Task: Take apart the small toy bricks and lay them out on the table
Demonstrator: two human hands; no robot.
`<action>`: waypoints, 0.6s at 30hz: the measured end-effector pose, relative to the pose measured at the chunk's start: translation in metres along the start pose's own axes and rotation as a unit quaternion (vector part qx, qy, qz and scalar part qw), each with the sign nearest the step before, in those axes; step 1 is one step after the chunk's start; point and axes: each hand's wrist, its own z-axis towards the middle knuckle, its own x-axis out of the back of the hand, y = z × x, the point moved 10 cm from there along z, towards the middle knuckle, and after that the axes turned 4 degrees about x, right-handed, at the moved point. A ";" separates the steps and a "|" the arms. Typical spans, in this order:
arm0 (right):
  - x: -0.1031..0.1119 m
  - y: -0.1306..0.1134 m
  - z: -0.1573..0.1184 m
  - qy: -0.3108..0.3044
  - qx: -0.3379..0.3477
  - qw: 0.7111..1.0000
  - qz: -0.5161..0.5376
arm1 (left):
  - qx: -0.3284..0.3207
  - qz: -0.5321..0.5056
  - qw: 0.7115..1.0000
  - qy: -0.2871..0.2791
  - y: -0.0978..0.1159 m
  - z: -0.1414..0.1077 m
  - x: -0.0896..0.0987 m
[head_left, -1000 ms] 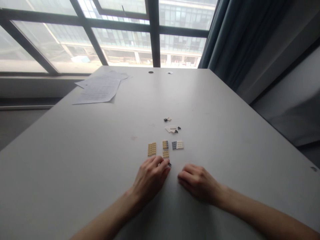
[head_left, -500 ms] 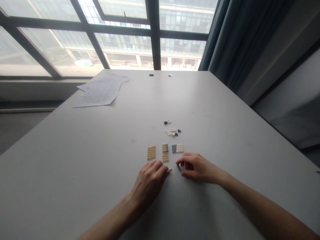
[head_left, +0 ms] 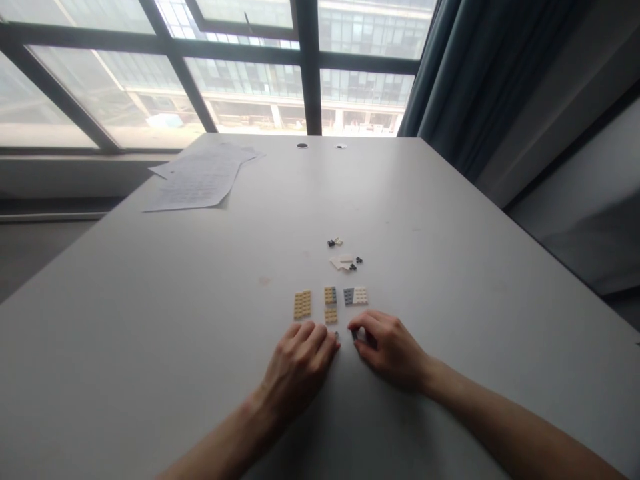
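- Clock centred between the hands, 12 toward the window: at 9, the left hand [head_left: 303,350] rests on the worktop [head_left: 345,427], fingers bunched, appearing to pinch a small grey piece [head_left: 337,334]; its grip is partly hidden.
- At 3, the right hand [head_left: 387,343] has narrowed: half a second ago thumb and finger stood apart around the dark piece [head_left: 355,335]; now they close on it. So that piece seems gripped rather than loose, near the left hand's piece but apart.
- At 11, a tan plate [head_left: 331,316], with a tan-and-grey block [head_left: 330,295] behind; at 10, tan plates [head_left: 303,304].
- Just past 12, a grey plate [head_left: 349,297] beside a white plate [head_left: 361,296].
- Farther at 12, white flat pieces [head_left: 342,264].
- Farthest, between 10 and 11, printed sheets [head_left: 200,181].
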 end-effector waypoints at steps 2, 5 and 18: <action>0.000 -0.001 0.000 0.013 0.006 1.000 0.002 | 0.017 -0.028 0.999 0.007 -0.005 -0.001 0.001; 0.000 -0.002 -0.001 0.015 0.018 1.000 0.001 | 0.045 -0.058 0.997 0.027 -0.014 -0.001 0.004; 0.000 -0.010 -0.005 0.039 0.074 0.989 -0.122 | 0.035 -0.074 0.997 0.011 -0.013 -0.001 0.000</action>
